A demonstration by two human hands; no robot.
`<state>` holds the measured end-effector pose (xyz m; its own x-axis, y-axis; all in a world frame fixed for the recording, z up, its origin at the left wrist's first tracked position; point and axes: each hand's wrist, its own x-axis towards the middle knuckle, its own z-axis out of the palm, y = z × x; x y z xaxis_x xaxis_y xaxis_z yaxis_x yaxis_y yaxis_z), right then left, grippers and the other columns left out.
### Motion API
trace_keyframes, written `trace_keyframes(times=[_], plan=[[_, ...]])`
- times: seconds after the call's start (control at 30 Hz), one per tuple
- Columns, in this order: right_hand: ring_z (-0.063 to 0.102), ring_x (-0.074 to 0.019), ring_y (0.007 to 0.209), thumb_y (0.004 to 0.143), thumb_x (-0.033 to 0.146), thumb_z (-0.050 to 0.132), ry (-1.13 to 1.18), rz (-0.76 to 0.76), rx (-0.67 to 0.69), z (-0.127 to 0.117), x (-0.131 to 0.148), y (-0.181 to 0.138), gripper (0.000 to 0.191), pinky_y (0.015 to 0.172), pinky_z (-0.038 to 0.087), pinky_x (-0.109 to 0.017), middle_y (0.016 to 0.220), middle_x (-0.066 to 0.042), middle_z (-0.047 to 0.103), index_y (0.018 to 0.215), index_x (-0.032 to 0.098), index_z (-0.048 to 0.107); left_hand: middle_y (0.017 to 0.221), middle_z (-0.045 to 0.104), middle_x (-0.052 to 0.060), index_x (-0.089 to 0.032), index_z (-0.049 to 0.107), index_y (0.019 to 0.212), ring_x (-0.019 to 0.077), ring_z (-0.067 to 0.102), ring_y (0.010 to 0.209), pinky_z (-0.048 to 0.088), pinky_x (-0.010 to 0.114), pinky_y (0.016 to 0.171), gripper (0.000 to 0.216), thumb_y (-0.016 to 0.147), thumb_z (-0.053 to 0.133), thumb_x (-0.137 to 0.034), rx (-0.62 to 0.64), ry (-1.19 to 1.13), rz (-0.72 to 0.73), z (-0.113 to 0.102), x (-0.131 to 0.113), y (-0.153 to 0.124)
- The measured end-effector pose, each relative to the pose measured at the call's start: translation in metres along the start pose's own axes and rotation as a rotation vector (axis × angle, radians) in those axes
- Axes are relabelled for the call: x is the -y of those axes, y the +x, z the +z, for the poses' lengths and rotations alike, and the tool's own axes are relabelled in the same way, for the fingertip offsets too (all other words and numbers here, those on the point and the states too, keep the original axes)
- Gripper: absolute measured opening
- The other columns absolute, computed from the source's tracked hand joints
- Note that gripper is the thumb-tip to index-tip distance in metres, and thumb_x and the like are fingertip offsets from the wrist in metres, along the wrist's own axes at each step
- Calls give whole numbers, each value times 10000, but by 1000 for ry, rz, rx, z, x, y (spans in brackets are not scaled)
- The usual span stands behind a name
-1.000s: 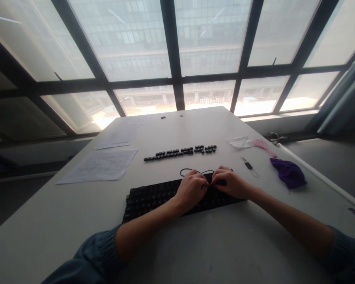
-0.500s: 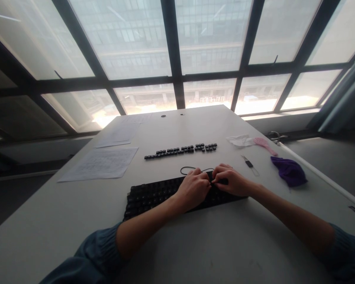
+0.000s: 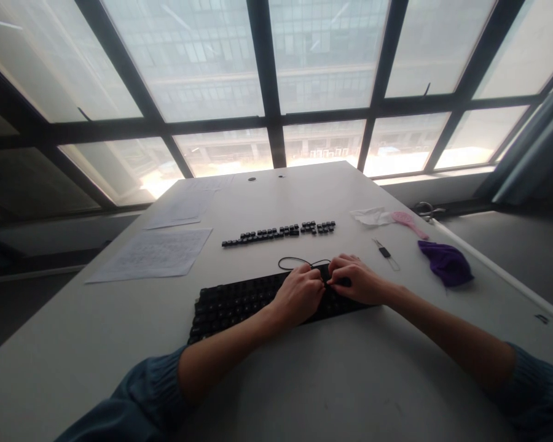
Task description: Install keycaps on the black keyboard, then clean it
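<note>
A black keyboard lies at a slant on the white table, its left half showing rows of keycaps. Over its right half, my left hand is closed, fingers curled down towards the keys. My right hand is right beside it, closed with thumb and fingertips pinched low at the keyboard. What the fingertips of either hand hold, if anything, is too small and hidden to make out. Behind the keyboard curls its thin black cable. Farther back, loose black keycaps stand in rows.
Written paper sheets lie at the left. On the right are a keycap puller, a white tissue, a pink brush and a purple cloth. Large windows rise beyond the table.
The whole view has shifted slightly, so everything sits a little farther left. Both hands keep nearly the same pose at the same part of the keyboard.
</note>
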<state>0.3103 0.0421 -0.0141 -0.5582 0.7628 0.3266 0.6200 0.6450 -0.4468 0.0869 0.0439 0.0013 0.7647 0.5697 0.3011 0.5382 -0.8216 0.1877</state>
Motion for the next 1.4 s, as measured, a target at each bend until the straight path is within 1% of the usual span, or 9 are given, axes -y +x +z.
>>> trace_keyframes(times=[0.13,0.27,0.43,0.53,0.6,0.73,0.9,1.2,1.4], plan=[[579,-221,960,833,172,723,-11,19,5,0,3,0,70,895,428,-396,981,-41,688,811,239,729,885,707,84,-170,756,836,216,588,867,492,350,831,215,943,569,-184,-2,-33,-32,2,-1,-2],[607,-227,972,859,187,707,45,-14,-9,-3,2,1,70,924,438,-404,958,-39,720,832,243,739,973,749,61,-197,774,925,210,626,930,490,336,904,169,926,606,-213,-25,-181,-111,-4,5,-3],[643,-232,931,931,233,623,84,49,-317,-13,-15,17,127,886,488,-382,935,-60,742,926,230,750,980,771,52,-208,797,945,213,661,937,479,342,952,172,901,634,-240,-60,-189,-180,-22,48,29],[635,-242,951,914,217,636,-55,137,-390,-15,-37,41,133,911,477,-383,963,-68,741,971,214,757,987,760,62,-208,800,980,224,653,943,481,347,956,182,894,643,-240,-88,-72,-240,-25,79,63],[627,-243,957,898,186,646,-165,207,-365,-14,-53,60,135,920,461,-374,970,-78,736,957,200,767,1011,740,77,-215,795,1023,246,626,993,492,349,926,197,903,642,-247,-83,43,-291,-18,94,84],[595,-264,1016,897,168,657,-362,303,-210,-6,-78,91,149,896,431,-361,1010,-112,717,980,189,779,1022,691,98,-225,790,1042,264,575,1029,499,348,876,194,911,654,-268,-18,215,-321,7,106,111],[541,-278,1054,927,211,632,-520,273,-91,1,-89,109,153,866,386,-364,1065,-125,695,951,193,781,1035,651,114,-200,789,996,277,530,1058,482,368,883,186,923,628,-258,-1,241,-270,28,110,122],[510,-279,1051,948,187,572,-537,165,-77,6,-99,113,207,878,307,-401,990,-118,727,888,183,770,1022,670,140,-158,777,942,281,512,1056,468,391,891,242,937,535,-175,19,228,-224,34,109,127],[539,-259,1033,907,159,649,-470,93,-123,1,-96,111,129,881,292,-395,938,-80,753,837,186,754,956,735,99,-195,788,937,261,564,983,486,370,870,200,910,590,-188,-15,179,-247,26,99,117]])
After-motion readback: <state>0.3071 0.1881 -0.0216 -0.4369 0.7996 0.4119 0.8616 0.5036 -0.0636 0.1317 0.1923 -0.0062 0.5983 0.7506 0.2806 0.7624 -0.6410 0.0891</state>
